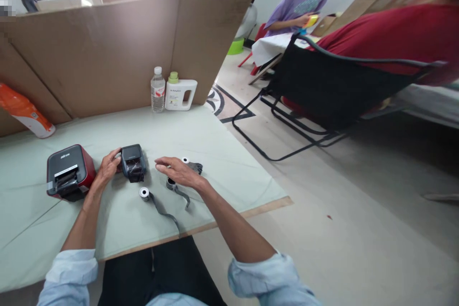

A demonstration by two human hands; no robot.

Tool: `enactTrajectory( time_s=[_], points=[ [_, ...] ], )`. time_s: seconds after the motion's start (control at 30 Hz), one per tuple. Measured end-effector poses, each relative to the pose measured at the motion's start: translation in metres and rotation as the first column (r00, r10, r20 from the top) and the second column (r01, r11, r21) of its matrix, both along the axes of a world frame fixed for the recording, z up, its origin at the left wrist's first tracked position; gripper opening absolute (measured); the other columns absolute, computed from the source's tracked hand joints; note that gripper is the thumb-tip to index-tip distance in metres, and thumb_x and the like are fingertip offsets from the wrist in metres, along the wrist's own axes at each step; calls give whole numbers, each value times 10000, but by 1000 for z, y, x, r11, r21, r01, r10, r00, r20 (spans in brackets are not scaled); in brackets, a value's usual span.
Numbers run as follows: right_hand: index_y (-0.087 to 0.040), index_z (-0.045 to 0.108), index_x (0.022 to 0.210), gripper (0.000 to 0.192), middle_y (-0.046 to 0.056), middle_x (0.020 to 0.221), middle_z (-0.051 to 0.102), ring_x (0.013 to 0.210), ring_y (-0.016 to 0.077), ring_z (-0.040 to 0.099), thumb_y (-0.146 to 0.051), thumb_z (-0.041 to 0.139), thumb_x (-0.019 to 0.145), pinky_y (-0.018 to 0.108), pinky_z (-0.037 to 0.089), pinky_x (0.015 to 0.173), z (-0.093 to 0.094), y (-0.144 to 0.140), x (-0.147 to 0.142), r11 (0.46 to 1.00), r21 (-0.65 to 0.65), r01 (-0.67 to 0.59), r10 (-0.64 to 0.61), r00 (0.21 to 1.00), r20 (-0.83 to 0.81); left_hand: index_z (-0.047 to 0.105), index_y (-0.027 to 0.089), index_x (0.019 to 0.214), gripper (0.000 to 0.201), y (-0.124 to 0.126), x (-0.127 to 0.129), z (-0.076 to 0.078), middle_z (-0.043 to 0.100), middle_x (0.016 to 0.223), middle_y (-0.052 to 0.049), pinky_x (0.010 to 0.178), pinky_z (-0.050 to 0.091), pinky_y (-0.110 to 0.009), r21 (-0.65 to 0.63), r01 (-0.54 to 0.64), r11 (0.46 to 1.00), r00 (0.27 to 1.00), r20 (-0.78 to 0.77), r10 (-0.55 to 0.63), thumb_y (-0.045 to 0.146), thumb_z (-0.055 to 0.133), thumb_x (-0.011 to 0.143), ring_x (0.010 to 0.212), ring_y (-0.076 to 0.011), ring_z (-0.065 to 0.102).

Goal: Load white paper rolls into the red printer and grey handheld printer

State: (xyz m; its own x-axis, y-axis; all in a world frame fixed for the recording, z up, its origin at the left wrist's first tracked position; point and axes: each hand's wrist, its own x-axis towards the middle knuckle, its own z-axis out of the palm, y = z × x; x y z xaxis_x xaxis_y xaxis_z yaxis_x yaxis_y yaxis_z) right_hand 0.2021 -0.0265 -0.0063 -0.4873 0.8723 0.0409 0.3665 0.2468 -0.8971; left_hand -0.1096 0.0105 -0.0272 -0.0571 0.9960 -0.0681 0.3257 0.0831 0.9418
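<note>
A small dark label printer (132, 153) stands on the table, with crumpled black film at its front. My left hand (107, 168) is at its left side, fingers stretched out and the tips at or touching its edge. Whether they press on it, I cannot tell. To the printer's right my right hand (176, 171) is held open over the table, palm down and apart from the printer. Close under it are a dark roll (171, 183) with a loose tail and another dark roll (185, 160), partly hidden. Nearer me lies a roll of dark ribbon (144, 193), its tail trailing towards the table edge.
A larger red and black printer (70, 169) stands left of my left hand. At the back are a water bottle (158, 91), a white jug (180, 94) and an orange bottle (27, 111), before a cardboard screen (118, 52). Right of the table stands a folding chair (322, 86); two people are beyond.
</note>
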Motion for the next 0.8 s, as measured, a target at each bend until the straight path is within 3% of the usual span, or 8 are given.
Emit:
enactTrajectory(
  time_s=[0.07, 0.2, 0.33, 0.5, 0.8],
  points=[
    [-161, 690, 1337, 438, 148, 1293, 730, 1174, 276, 686, -410, 635, 981, 414, 542, 1017, -6, 18, -13, 999, -54, -1, 0, 1000, -13, 613, 94, 1463, 711, -1, 1, 3, 701, 833, -36, 522, 482, -233, -23, 1, 1000, 1000, 14, -1, 310, 688, 789, 606, -139, 580],
    [-135, 614, 1416, 660, 80, 1103, 727, 962, 228, 682, -348, 809, 822, 377, 557, 896, -18, 42, -35, 989, -135, -56, 47, 997, -66, 578, 65, 1495, 747, -3, 5, 7, 624, 656, 19, 489, 416, -211, -53, 3, 999, 999, 42, -1, 266, 681, 783, 513, -112, 497],
    [-180, 640, 1312, 619, -6, 953, 659, 836, 175, 591, -282, 847, 737, 291, 484, 767, -19, 45, -45, 981, -55, -185, 178, 978, -108, 592, 70, 1485, 737, -7, 9, 8, 659, 699, -4, 491, 417, -208, -48, -8, 999, 998, 55, 11, 242, 681, 774, 533, -116, 525],
    [-206, 632, 1275, 581, -30, 905, 589, 785, 153, 514, -252, 836, 732, 266, 413, 713, -15, 45, -45, 980, 34, -196, 196, 980, -13, 605, 100, 1476, 728, -14, 7, 4, 667, 720, -8, 500, 425, -205, -40, -5, 999, 995, 96, 8, 220, 694, 763, 548, -117, 552],
    [-236, 582, 1424, 742, -51, 867, 547, 764, 144, 516, -234, 828, 724, 270, 450, 716, -27, 45, -41, 972, -109, -208, 192, 971, -141, 544, 96, 1529, 817, -21, 3, 2, 694, 761, -30, 529, 476, -227, -36, 78, 996, 985, 157, -72, 200, 732, 741, 630, -158, 616]
  ],
)
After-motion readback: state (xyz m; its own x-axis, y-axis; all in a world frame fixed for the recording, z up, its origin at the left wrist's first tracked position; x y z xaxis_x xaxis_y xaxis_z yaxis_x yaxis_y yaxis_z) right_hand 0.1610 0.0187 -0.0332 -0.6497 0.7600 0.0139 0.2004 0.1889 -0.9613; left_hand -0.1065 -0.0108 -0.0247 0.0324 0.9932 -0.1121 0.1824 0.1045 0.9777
